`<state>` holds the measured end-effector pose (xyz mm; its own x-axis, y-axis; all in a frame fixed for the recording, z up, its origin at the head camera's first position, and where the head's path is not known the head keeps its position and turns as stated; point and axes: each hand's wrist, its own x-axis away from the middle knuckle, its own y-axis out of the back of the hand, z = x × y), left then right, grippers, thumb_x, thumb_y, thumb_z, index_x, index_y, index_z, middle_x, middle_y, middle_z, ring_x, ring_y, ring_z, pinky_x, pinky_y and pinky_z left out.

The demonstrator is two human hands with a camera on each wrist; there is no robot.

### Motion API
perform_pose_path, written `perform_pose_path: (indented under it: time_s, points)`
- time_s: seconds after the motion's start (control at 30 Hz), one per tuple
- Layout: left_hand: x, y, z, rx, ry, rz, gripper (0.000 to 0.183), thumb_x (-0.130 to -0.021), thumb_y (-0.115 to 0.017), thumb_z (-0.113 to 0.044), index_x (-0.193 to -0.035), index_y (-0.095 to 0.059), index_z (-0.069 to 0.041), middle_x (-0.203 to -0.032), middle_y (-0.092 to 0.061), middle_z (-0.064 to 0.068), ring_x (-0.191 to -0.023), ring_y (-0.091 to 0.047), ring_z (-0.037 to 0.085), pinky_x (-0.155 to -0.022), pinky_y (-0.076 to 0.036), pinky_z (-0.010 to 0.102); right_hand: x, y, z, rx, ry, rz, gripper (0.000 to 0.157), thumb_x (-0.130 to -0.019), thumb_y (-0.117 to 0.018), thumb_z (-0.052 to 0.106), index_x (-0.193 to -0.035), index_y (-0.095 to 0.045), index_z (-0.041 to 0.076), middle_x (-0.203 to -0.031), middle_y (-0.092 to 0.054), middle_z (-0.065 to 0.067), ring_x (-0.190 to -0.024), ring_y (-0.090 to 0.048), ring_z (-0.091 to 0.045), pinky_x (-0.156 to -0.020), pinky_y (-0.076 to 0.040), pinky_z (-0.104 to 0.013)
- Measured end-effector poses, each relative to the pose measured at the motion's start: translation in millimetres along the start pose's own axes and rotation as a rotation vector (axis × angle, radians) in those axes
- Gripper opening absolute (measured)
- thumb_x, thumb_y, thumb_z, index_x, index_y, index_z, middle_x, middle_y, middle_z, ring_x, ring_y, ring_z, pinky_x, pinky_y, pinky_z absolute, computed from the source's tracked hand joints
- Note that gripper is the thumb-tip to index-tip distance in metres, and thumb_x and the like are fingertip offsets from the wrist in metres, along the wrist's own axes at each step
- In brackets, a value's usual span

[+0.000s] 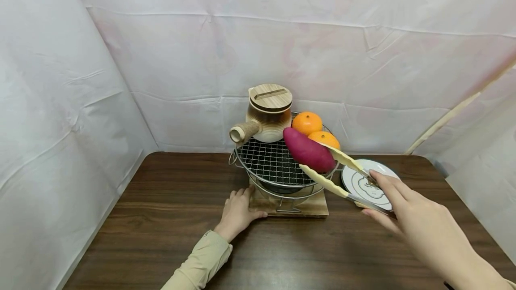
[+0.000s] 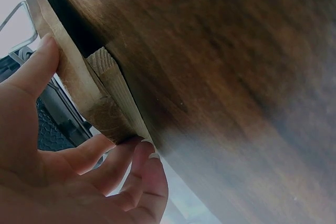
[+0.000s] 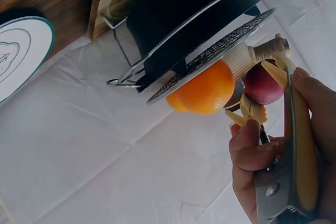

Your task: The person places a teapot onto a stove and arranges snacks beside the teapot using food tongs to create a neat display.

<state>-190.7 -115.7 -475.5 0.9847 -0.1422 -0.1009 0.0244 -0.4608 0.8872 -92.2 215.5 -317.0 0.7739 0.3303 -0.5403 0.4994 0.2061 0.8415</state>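
My right hand (image 1: 423, 218) grips a pair of tongs (image 1: 328, 185) with cream scalloped tips and metal arms. Between those tips sits a purple sweet potato (image 1: 308, 150), tilted, overlapping the right part of the round wire grill rack (image 1: 270, 160) in the head view. Two oranges (image 1: 307, 122) rest on the rack just behind it. At the stove's front left, my left hand (image 1: 238, 211) holds the corner of the wooden base board (image 1: 298, 209). In the left wrist view, its thumb presses one face of the board (image 2: 68, 72) while the fingers bend round the corner.
A clay teapot (image 1: 268, 120) with a wooden lid and rope-wrapped handle stands at the rack's back left. Right of the stove lies a white plate (image 1: 364, 189) with a line drawing, partly behind the tongs. White cloth (image 1: 242, 48) hangs behind the brown table (image 1: 169, 218).
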Motion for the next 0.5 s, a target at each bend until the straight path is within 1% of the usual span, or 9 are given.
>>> perform_pose_path:
  time_s: [0.07, 0.17, 0.37, 0.5]
  points:
    - [0.0, -0.2, 0.1, -0.002, 0.001, 0.001, 0.089, -0.066, -0.083, -0.050, -0.137, -0.052, -0.007, -0.124, -0.063, 0.017, -0.110, -0.054, 0.035, -0.090, -0.046, 0.052, -1.0, -1.0, 2.1, -0.007, 0.003, 0.008, 0.071, -0.076, -0.076, 0.046, -0.134, -0.051, 0.013, -0.117, -0.065, -0.014, -0.081, -0.069, -0.035, -0.046, -0.046, -0.045]
    - [0.2, 0.0, 0.2, -0.001, 0.002, 0.000, 0.088, -0.066, -0.083, -0.050, -0.136, -0.053, -0.008, -0.124, -0.063, 0.017, -0.111, -0.054, 0.035, -0.090, -0.046, 0.052, -2.2, -2.3, 4.4, -0.017, 0.015, 0.010, 0.070, -0.076, -0.076, 0.046, -0.133, -0.052, 0.013, -0.115, -0.065, -0.010, -0.079, -0.069, -0.033, -0.047, -0.047, -0.045]
    - [0.9, 0.5, 0.3, -0.004, -0.009, -0.009, 0.088, -0.065, -0.083, -0.050, -0.136, -0.053, -0.008, -0.122, -0.063, 0.017, -0.109, -0.055, 0.035, -0.088, -0.046, 0.051, -3.5, -5.1, 7.0, -0.033, 0.019, 0.030, 0.072, -0.075, -0.077, 0.042, -0.135, -0.051, 0.014, -0.120, -0.065, -0.005, -0.081, -0.070, -0.030, -0.049, -0.049, -0.045]
    - [1.4, 0.7, 0.5, -0.005, -0.010, -0.013, 0.088, -0.065, -0.084, -0.050, -0.135, -0.054, -0.007, -0.122, -0.064, 0.017, -0.108, -0.055, 0.035, -0.088, -0.047, 0.051, -3.6, -7.3, 6.6, -0.034, 0.031, 0.037, 0.072, -0.075, -0.076, 0.045, -0.135, -0.051, 0.015, -0.120, -0.065, -0.005, -0.075, -0.069, -0.027, -0.048, -0.048, -0.043]
